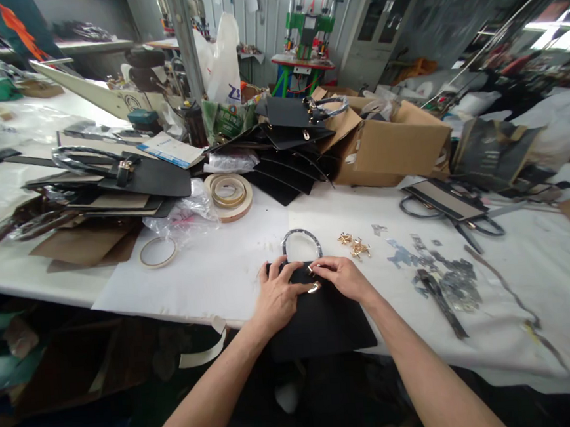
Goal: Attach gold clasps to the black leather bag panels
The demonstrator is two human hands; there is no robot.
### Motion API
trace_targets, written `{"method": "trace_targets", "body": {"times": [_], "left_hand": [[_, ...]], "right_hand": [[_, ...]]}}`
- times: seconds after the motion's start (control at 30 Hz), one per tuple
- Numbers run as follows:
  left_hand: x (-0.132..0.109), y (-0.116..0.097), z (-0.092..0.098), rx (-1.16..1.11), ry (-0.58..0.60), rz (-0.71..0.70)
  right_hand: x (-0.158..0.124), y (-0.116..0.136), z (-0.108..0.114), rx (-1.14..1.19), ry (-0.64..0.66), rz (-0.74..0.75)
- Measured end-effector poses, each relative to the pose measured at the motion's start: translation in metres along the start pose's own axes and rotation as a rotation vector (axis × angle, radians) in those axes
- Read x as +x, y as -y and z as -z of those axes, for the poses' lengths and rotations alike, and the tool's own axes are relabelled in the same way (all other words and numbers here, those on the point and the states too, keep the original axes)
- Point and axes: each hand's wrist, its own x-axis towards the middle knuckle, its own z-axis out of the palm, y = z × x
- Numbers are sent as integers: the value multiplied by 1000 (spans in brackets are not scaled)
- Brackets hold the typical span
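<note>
A black bag panel (323, 325) lies at the table's front edge and overhangs it. Its round handle (300, 232), in clear wrap, points away from me. My left hand (280, 295) rests on the panel's upper left with fingers spread, thumb beside a shiny gold metal fitting (314, 287). At the handle's right base, the thumb and fingertips of my right hand (342, 276) are pinched on a small gold metal piece (311, 270), partly hidden by the fingers. Loose gold fasteners (359, 247) lie in a small pile beyond my right hand.
Flat metal plates (455, 279) and a dark tool (441, 303) lie to the right. Tape rolls (229, 197) and stacked black bag pieces (149, 178) sit at left. A cardboard box (392, 142) stands behind. Another handled panel (444, 199) lies at far right.
</note>
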Motion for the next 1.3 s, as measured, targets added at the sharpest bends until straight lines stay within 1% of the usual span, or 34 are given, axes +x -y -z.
{"method": "trace_targets", "body": {"times": [0.17, 0.37, 0.47, 0.67, 0.77, 0.87, 0.93, 0.97, 1.13, 1.3], "left_hand": [[0, 2, 1, -30, 6, -12], [-2, 5, -2, -77, -67, 14], [-4, 7, -5, -87, -87, 25], [-6, 2, -4, -48, -63, 13], [-2, -2, -2, -105, -92, 39], [8, -8, -3, -202, -166, 180], [14, -11, -5, -211, -191, 252], [17, -12, -7, -197, -198, 266], [19, -14, -9, -154, -227, 250], [18, -11, -10, -162, -220, 244]], "right_hand": [[-3, 3, -3, -74, -44, 66], [-10, 12, -8, -248, -80, 214], [-13, 13, -10, -313, -95, 241], [-16, 11, -11, -337, -127, 270], [-13, 11, -10, -352, -111, 282], [-11, 13, -9, -365, -84, 296], [-13, 14, -9, -365, -76, 300], [-14, 15, -9, -364, -75, 301], [-20, 18, -4, -395, -16, 290], [-14, 17, 4, -516, 38, 367]]}}
